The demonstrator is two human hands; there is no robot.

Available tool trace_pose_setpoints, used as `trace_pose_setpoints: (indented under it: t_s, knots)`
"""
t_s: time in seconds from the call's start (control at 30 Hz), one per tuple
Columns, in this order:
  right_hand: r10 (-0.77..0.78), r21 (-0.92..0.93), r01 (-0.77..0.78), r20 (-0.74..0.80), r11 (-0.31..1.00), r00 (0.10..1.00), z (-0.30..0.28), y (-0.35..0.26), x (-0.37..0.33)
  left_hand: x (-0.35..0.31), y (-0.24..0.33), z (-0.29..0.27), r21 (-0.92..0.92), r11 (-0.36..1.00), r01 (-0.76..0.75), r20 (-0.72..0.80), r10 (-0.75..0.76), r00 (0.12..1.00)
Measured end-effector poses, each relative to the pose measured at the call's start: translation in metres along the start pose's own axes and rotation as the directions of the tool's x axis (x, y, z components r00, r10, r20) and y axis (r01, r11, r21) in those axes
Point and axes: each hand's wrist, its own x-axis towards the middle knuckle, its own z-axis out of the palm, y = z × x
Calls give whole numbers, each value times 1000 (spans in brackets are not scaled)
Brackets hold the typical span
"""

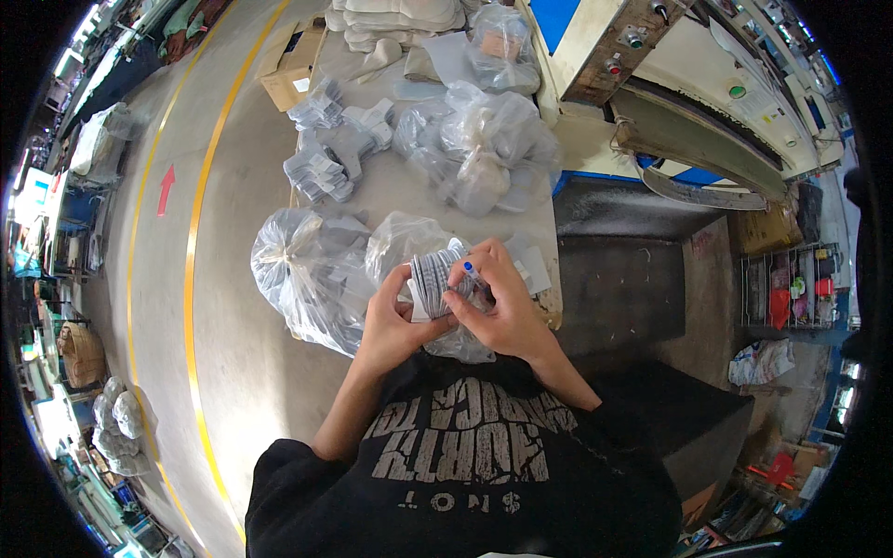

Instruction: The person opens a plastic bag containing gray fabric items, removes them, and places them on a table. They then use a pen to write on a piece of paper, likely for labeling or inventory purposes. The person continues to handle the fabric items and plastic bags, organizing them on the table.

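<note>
Above the near end of the table, my left hand (391,327) and my right hand (507,307) grip a thick bundle of light grey cut pieces (430,279), its layered edges turned upward. My left fingers close around its left side, and my right thumb and fingers press its right side. A blue-ended pen (470,269) pokes out of my right hand. Under the bundle lies a clear plastic bag (400,237), partly hidden by my hands. Beside it on the left stands a fuller knotted plastic bag (302,270).
Grey piece stacks (326,153) and more filled plastic bags (484,139) lie farther along the table (381,193). A cardboard box (290,70) stands at its far left. To the right is a large machine (688,130); at left, yellow lines (193,298) mark the floor.
</note>
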Motion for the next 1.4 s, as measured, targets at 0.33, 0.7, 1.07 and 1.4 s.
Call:
trace_pose_setpoints:
  t_s: [0.33, 0.7, 1.07, 1.4]
  knots:
    - [-17, -82, 14, -28, 997, 999, 3, 2, 0, -1, 5, 2, -58, 998, 5, -4, -6, 1000]
    - [55, -44, -56, -14, 997, 998, 1, -5, 4, 1, 4, -1, -15, 1000, 26, -4, -26, 1000]
    - [-133, -202, 117, -68, 972, 989, 5, -2, 8, 2, 10, 1, -13, 999, 45, -3, -45, 999]
    - [-86, -198, 71, -70, 978, 994, 8, 1, 7, 4, 4, -2, 63, 997, 43, -11, -43, 999]
